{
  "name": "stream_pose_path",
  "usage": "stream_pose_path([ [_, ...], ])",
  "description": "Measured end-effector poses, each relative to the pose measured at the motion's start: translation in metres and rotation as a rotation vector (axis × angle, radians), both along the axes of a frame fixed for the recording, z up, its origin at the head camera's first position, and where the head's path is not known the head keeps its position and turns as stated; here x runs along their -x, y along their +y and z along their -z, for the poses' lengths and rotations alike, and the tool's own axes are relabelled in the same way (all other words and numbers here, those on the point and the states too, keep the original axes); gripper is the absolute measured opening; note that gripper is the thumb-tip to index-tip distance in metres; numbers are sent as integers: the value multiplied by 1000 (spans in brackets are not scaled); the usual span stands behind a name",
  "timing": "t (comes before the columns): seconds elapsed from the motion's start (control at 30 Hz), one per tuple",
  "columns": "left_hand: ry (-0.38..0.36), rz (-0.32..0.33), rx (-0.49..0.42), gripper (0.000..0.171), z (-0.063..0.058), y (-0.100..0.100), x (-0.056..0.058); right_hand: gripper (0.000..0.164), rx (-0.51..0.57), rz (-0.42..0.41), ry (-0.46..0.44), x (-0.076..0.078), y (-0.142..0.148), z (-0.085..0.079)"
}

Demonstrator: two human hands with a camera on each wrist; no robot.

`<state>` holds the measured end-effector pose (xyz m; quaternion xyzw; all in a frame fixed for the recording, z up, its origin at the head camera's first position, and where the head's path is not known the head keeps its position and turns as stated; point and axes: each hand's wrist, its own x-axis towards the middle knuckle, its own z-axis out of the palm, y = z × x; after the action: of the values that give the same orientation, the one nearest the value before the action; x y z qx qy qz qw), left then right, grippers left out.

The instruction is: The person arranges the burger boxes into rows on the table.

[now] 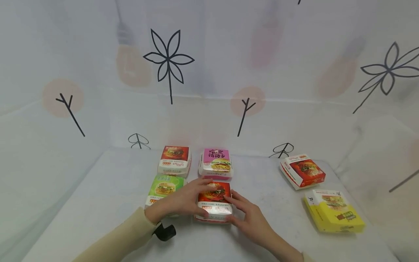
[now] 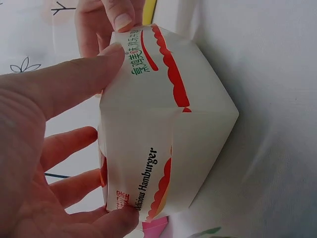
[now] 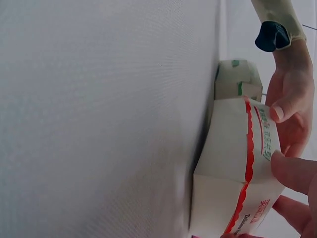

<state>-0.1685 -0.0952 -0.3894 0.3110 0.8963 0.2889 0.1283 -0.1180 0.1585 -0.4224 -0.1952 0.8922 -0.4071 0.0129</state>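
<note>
Because I have the red box (image 1: 214,209) pinched from both sides, the trouble I would look for first is crushing it. My left hand (image 1: 184,198) grips its left end, thumb against the near side and fingers over the top; my right hand (image 1: 250,217) holds the opposite end, its thumb at the near corner. The box is at the middle of the table (image 1: 196,245), nearest me, and seems to rest on the cloth, though I can't tell whether its whole base touches. It looks like thin card, so too hard a squeeze could buckle the walls or pop the lid.

Uneven pressure is the next worry: if one hand pushes more than the other, the box could twist and knock the pink box (image 1: 216,165) just behind it. My left wrist crosses in front of the green box (image 1: 166,186), and whether it touches I can't tell; a careless sweep of that arm, or of the black piece (image 1: 166,233) at my cuff, could nudge it out of place, perhaps into the back red box (image 1: 175,160). The yellow box (image 1: 334,213) sits well apart on my right, so only a wide swing could catch it.
</note>
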Motion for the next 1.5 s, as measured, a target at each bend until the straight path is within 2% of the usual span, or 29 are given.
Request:
stream_pose_path([
  [0.13,24,11,7,78,0,0,1,57,-15,2,9,0,2,0],
  [0.33,8,22,22,78,0,-1,-1,55,-34,-25,18,0,6,2],
  [0.63,23,15,45,76,-1,-2,0,51,47,-65,15,10,23,-6],
  [0.83,24,10,47,75,-2,-3,1,51,29,39,76,24,48,-25],
  [1.13,50,32,57,76,-5,1,3,57,-36,219,147,47,113,-56],
  [1.3,53,33,75,76,-5,1,3,58,-49,317,145,57,146,-64],
  [1.5,33,22,74,76,-3,-2,-1,63,-69,369,93,67,177,-69],
])
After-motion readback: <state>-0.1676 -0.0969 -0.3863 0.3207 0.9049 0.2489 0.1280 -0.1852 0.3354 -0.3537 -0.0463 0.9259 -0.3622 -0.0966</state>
